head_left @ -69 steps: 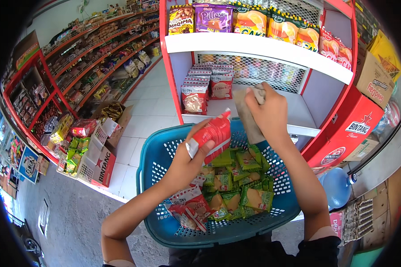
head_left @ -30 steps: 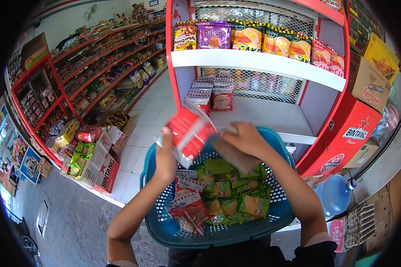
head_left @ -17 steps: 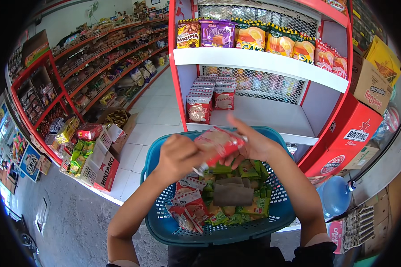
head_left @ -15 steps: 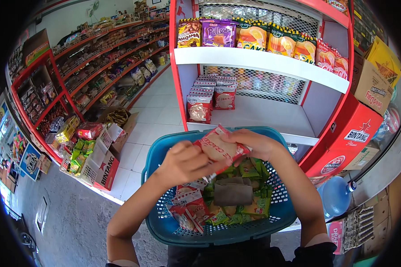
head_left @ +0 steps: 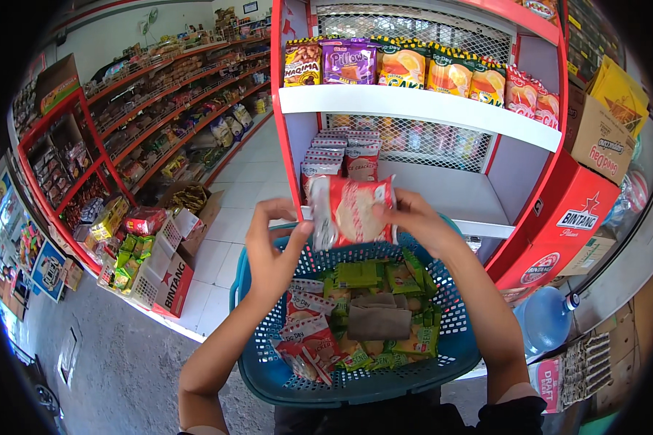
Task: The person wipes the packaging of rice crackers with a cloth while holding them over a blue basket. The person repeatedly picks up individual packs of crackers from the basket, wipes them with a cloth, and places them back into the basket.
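My right hand (head_left: pixel 424 226) grips the right side of a red-and-clear packet of round crackers (head_left: pixel 355 214), raised above the far rim of a teal plastic basket (head_left: pixel 458 362). Beside the packet's left edge is my left hand (head_left: pixel 272 243), its fingers spread and thumb apart, holding nothing. Inside the basket, similar red cracker packets (head_left: pixel 308 344) lie at the left. Green snack packets (head_left: pixel 359 275) fill the middle and right. A folded grey-brown piece (head_left: pixel 379 325), paper or cloth, rests on top of them.
Ahead stands a red-framed rack with a white-edged shelf (head_left: pixel 413 105) of snack bags. Red cracker packets (head_left: pixel 361 156) stand in rows on its lower shelf, at the left. A red carton (head_left: pixel 569 217) and a blue water jug (head_left: pixel 548 319) are at right; a white crate (head_left: pixel 156 254) at left.
The cracker packet has turned more upright and moved slightly away from me. My left hand has come off it and opened, moving left. My right hand still holds it.
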`<state>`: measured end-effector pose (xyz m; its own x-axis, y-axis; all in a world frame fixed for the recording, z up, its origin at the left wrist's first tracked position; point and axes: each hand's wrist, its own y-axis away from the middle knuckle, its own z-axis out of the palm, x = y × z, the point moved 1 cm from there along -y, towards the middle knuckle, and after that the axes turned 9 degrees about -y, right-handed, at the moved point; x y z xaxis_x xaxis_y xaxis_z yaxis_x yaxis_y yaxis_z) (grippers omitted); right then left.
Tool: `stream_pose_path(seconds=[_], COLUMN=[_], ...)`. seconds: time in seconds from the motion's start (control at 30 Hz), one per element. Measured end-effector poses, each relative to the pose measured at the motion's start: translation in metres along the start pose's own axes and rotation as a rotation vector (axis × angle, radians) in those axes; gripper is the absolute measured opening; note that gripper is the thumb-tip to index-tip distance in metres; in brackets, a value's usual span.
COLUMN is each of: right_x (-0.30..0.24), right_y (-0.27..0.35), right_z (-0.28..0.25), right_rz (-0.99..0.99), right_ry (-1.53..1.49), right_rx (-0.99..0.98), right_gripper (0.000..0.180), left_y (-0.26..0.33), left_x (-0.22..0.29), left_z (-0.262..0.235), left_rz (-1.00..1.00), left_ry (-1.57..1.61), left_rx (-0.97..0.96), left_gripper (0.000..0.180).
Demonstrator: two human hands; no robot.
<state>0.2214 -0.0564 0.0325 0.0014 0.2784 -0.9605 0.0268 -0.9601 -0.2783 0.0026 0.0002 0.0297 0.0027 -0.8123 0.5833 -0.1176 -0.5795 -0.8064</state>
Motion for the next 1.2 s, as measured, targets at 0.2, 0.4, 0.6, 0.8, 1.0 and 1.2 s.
stream_pose_path(seconds=[0.2, 0.4, 0.6, 0.8, 1.0, 1.2], right_x=[0.012, 0.03, 0.036, 0.021, 0.015, 0.014], right_y=[0.006, -0.001, -0.001, -0.001, 0.0, -0.002], right_z=[0.038, 0.037, 0.043, 0.032, 0.033, 0.018], right_rz=[-0.042, -0.223, -0.108, -0.362, -0.39, -0.259], right_ry=[0.267, 0.358, 0.034, 0.4, 0.516, 0.269], right_rx=[-0.001, 0.032, 0.045, 0.124, 0.243, 0.387], right_gripper=[0.052, 0.063, 0.059, 0.049, 0.044, 0.045], left_y=[0.009, 0.007, 0.008, 0.003, -0.006, 0.0], left_x=[-0.028, -0.02, -0.021, -0.026, -0.032, -0.02], left_z=[0.0, -0.003, -0.007, -0.013, -0.015, -0.006], left_rz=[-0.361, -0.251, -0.372, -0.321, -0.444, -0.713], left_ry=[-0.208, -0.223, 0.047, -0.11, -0.13, 0.197], left_rx=[-0.225, -0.129, -0.129, -0.154, -0.243, -0.644], left_gripper=[0.037, 0.046, 0.05, 0.053, 0.049, 0.039])
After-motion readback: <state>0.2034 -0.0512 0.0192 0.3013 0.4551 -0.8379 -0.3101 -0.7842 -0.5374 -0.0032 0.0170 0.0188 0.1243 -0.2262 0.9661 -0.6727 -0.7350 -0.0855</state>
